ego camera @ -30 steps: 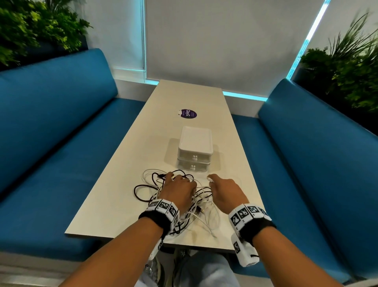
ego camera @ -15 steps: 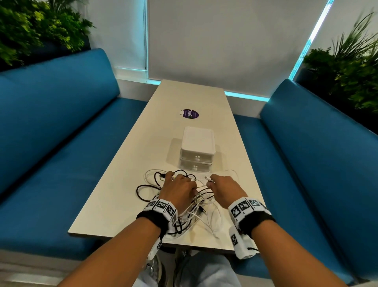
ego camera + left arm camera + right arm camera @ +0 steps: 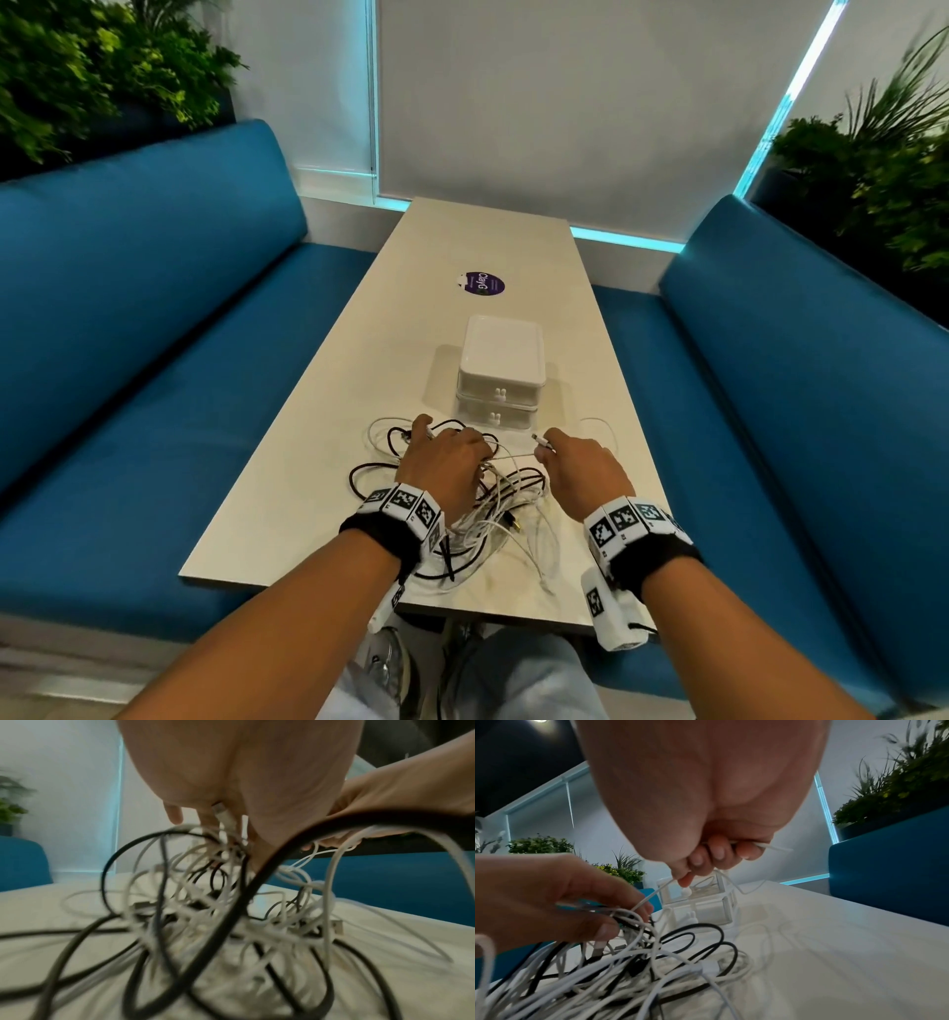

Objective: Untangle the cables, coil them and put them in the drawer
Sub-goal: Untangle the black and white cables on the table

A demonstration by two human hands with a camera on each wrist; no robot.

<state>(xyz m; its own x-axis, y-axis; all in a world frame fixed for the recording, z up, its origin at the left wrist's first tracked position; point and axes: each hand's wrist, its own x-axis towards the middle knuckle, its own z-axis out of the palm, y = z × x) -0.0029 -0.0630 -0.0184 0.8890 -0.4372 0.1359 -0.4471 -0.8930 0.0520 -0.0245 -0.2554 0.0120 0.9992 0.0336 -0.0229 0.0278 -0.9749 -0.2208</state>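
A tangle of white and black cables (image 3: 506, 501) (image 3: 205, 923) (image 3: 634, 963) lies on the near end of the table. My left hand (image 3: 447, 452) (image 3: 598, 908) is on top of the tangle, its fingers curled round several strands. To its right, my right hand (image 3: 557, 447) (image 3: 713, 858) pinches a thin white cable (image 3: 513, 455) near its plug, and the cable runs taut back to the pile. Just beyond the hands stands a white two-drawer box (image 3: 500, 370) (image 3: 700, 898) with both drawers shut.
The long pale table (image 3: 359, 370) runs away from me between two blue benches (image 3: 154, 334) (image 3: 796, 385). A purple sticker (image 3: 480, 284) lies on the table past the box. Plants stand behind both benches. The table's near edge is under my wrists.
My right hand has closed on the white cable's plug end and lifted it slightly off the table. My left hand stays on the tangle.
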